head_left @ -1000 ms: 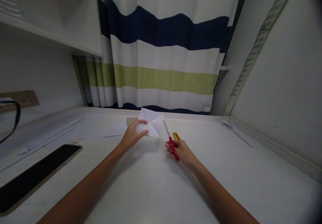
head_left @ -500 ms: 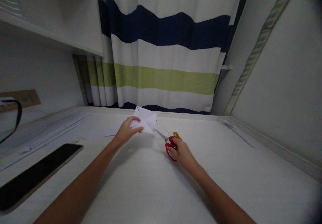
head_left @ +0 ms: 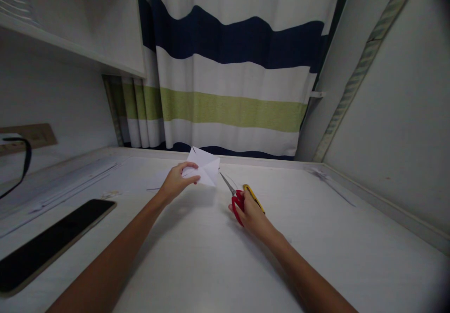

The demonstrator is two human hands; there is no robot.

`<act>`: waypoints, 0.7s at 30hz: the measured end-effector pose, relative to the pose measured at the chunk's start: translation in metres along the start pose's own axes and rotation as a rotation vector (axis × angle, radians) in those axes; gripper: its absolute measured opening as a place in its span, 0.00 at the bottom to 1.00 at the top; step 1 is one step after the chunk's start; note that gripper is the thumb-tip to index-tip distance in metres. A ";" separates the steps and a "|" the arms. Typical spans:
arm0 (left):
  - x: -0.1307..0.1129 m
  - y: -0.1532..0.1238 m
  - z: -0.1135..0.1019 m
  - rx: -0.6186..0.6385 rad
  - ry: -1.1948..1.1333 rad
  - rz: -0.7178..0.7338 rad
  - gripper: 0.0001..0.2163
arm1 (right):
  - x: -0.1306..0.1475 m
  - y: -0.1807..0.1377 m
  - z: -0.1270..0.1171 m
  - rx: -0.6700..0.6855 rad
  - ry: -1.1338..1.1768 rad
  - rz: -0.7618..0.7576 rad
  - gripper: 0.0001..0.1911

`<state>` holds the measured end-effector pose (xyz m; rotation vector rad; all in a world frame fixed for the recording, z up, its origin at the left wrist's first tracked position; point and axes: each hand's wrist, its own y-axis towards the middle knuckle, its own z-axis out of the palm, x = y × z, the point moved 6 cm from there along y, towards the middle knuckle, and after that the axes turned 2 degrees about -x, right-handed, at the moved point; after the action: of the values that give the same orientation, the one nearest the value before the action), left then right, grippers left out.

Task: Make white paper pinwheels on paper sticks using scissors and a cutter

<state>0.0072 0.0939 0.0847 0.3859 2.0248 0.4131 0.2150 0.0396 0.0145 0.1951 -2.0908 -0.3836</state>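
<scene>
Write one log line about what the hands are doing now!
left hand: pinches folded white paper | right hand: grips red-handled scissors, blades toward paper | nearby: yellow cutter, black phone on white desk

White table (head_left: 351,252). Dark phone (head_left: 52,245) lies flat near its left edge. Striped curtain (head_left: 232,69) (white, navy, green) hangs behind the far edge. Shelf (head_left: 70,41) upper left. Yellow-handled tool (head_left: 253,196), possibly a utility knife, lies mid-table. Black cable (head_left: 27,156) loops at far left.
</scene>
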 end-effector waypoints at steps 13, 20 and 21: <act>-0.003 0.001 -0.005 -0.012 -0.011 0.021 0.13 | 0.028 -0.025 0.008 0.489 0.480 0.299 0.17; -0.012 -0.003 -0.002 0.045 -0.122 -0.010 0.13 | 0.037 -0.038 0.018 0.735 0.779 0.528 0.27; -0.012 -0.003 0.000 0.059 -0.133 -0.015 0.13 | 0.038 -0.038 0.019 0.753 0.790 0.525 0.27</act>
<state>0.0122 0.0858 0.0930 0.4228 1.9122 0.3108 0.1783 -0.0038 0.0229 0.1837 -1.3268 0.7125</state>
